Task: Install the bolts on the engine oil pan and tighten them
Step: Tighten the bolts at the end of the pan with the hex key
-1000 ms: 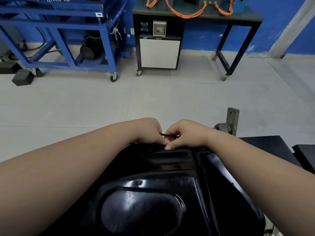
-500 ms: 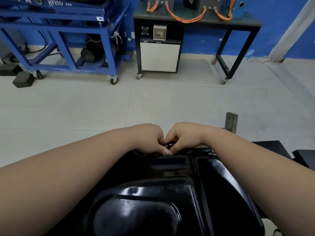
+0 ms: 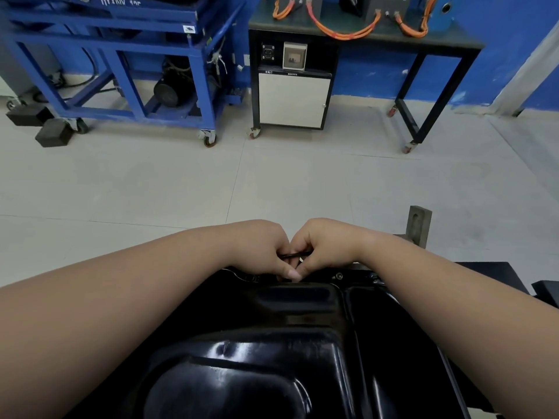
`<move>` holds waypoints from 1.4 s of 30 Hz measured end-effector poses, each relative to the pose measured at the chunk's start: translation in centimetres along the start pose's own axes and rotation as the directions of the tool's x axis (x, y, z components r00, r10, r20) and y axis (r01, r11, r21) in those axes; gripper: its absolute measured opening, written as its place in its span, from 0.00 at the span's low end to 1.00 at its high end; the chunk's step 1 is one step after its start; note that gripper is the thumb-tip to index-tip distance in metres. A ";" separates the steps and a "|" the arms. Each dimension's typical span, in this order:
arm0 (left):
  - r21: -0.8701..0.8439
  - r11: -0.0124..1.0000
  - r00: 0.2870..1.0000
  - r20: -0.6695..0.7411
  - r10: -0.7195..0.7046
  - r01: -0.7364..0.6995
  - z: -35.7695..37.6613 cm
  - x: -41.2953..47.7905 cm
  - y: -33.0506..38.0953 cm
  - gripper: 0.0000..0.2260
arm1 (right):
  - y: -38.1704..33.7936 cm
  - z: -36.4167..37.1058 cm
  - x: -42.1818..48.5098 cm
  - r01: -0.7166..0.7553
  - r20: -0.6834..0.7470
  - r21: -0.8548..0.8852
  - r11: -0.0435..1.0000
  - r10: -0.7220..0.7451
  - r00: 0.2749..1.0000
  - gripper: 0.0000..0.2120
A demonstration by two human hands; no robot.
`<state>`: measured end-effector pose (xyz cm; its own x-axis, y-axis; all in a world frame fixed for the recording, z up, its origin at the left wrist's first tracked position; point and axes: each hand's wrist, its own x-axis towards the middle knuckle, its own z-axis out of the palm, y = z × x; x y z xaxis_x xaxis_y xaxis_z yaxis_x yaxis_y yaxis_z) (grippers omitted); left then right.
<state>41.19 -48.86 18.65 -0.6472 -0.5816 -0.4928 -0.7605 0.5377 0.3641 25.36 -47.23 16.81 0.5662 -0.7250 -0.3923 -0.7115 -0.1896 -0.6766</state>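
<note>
A glossy black oil pan (image 3: 272, 352) fills the lower middle of the view. Both hands meet at its far rim. My left hand (image 3: 260, 249) and my right hand (image 3: 323, 246) have curled fingers round a thin black hex key (image 3: 295, 254), whose short bar lies level between them. The fingertips press down at the rim, hiding the bolt under them. One installed bolt head (image 3: 339, 276) shows on the flange just right of the hands.
A grey metal bracket (image 3: 419, 225) stands beyond the pan on the right. Black bench surface (image 3: 490, 276) lies at right. Across the tiled floor are a blue wheeled frame (image 3: 121, 71) and a black table with a white cabinet (image 3: 293, 98).
The hands stayed together at the pan's far rim. The hex key's bar, showing level a second ago, was hidden between the fingers half a second ago and shows again now.
</note>
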 end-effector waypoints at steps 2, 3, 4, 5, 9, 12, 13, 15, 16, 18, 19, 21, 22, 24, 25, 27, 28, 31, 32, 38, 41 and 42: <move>-0.053 0.998 0.999 -0.003 -0.045 0.044 -0.1 0.1 -0.2 0.15 | 0.0 0.0 0.1 0.031 0.014 0.002 1.000 -0.031 0.999 0.04; -0.090 0.993 0.997 0.000 -0.078 0.078 -0.1 0.1 -0.2 0.15 | -0.1 -0.1 0.1 0.043 0.026 -0.007 0.999 -0.043 0.999 0.04; -0.127 0.986 0.994 0.009 -0.109 0.109 -0.1 0.1 -0.3 0.15 | -0.1 -0.1 0.2 0.051 0.041 -0.011 0.999 -0.051 0.998 0.05; -0.155 0.979 0.991 0.022 -0.133 0.135 -0.1 0.0 -0.4 0.15 | -0.2 -0.2 0.3 0.056 0.062 -0.018 0.998 -0.055 0.997 0.04; -0.173 0.971 0.987 0.037 -0.158 0.162 0.0 -0.1 -0.3 0.16 | -0.2 -0.7 0.4 0.071 0.118 -0.029 0.997 -0.067 0.991 0.09; -0.151 0.977 0.989 0.016 -0.148 0.148 -0.1 -0.1 0.0 0.16 | 0.1 -0.7 0.7 0.069 0.107 -0.022 0.997 -0.066 0.992 0.08; -0.139 0.980 0.990 0.012 -0.143 0.143 -0.2 -0.2 0.1 0.15 | 0.1 -0.7 0.8 0.073 0.100 -0.025 0.997 -0.070 0.993 0.08; -0.125 0.982 0.990 0.002 -0.139 0.138 -0.3 -0.3 0.0 0.15 | 0.2 -0.7 1.0 0.084 0.086 -0.027 0.996 -0.081 0.993 0.07; -0.122 0.983 0.990 -0.004 -0.138 0.137 -0.3 -0.3 0.0 0.15 | 0.1 -0.7 1.0 0.090 0.086 -0.021 0.996 -0.088 0.992 0.07; -0.102 0.985 0.990 -0.016 -0.139 0.137 -0.4 -0.3 0.0 0.14 | 0.0 -0.8 0.9 0.109 0.097 -0.005 0.994 -0.108 0.989 0.10; -0.088 0.986 0.990 -0.021 -0.142 0.140 -0.4 -0.3 0.0 0.15 | 0.0 -0.7 1.0 0.118 0.103 -0.001 0.993 -0.117 0.988 0.12; -0.061 0.987 0.988 -0.032 -0.152 0.150 -0.4 -0.2 0.1 0.16 | 0.1 -0.7 1.0 0.126 0.109 0.002 0.992 -0.126 0.986 0.13; -0.052 0.986 0.987 -0.039 -0.159 0.157 -0.4 -0.2 0.1 0.16 | 0.1 -0.7 1.0 0.129 0.110 0.007 0.992 -0.129 0.986 0.13; -0.051 0.983 0.983 -0.055 -0.177 0.174 -0.4 -0.3 0.2 0.16 | 0.2 -0.8 0.9 0.146 0.131 -0.003 0.989 -0.144 0.981 0.15; -0.052 0.982 0.980 -0.067 -0.186 0.183 -0.4 -0.4 0.2 0.16 | 0.2 -0.9 0.8 0.160 0.147 -0.019 0.987 -0.155 0.977 0.15; -0.056 0.979 0.976 -0.088 -0.200 0.195 -0.4 -0.5 0.4 0.16 | 0.3 -0.9 0.6 0.162 0.169 -0.019 0.987 -0.157 0.973 0.11; -0.057 0.979 0.975 -0.097 -0.202 0.198 -0.4 -0.5 0.5 0.16 | 0.3 -0.9 0.5 0.153 0.170 -0.015 0.988 -0.148 0.974 0.07; -0.027 0.980 0.972 -0.125 -0.198 0.196 -0.3 -0.6 0.8 0.16 | 0.3 -0.9 0.7 0.147 0.146 -0.050 0.988 -0.138 0.980 0.07; -0.010 0.981 0.972 -0.131 -0.195 0.196 -0.3 -0.7 0.8 0.16 | 0.2 -0.8 0.8 0.156 0.141 -0.068 0.985 -0.145 0.979 0.07; 0.022 0.982 0.978 -0.095 -0.186 0.189 -0.3 -0.9 0.7 0.15 | 0.2 -0.8 1.3 0.189 0.111 -0.092 0.978 -0.179 0.978 0.05; 0.038 0.982 0.980 -0.074 -0.183 0.186 -0.3 -0.9 0.7 0.15 | 0.3 -0.9 1.2 0.225 0.145 -0.061 0.973 -0.214 0.966 0.08; 0.042 0.981 0.980 -0.075 -0.185 0.188 -0.3 -0.9 0.7 0.15 | 0.4 -1.0 1.1 0.237 0.167 -0.065 0.969 -0.223 0.960 0.09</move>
<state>41.18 -48.13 19.55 -0.4978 -0.7149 -0.4910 -0.8657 0.4439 0.2313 25.29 -48.77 16.74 0.7719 -0.5436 -0.3296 -0.5828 -0.3982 -0.7084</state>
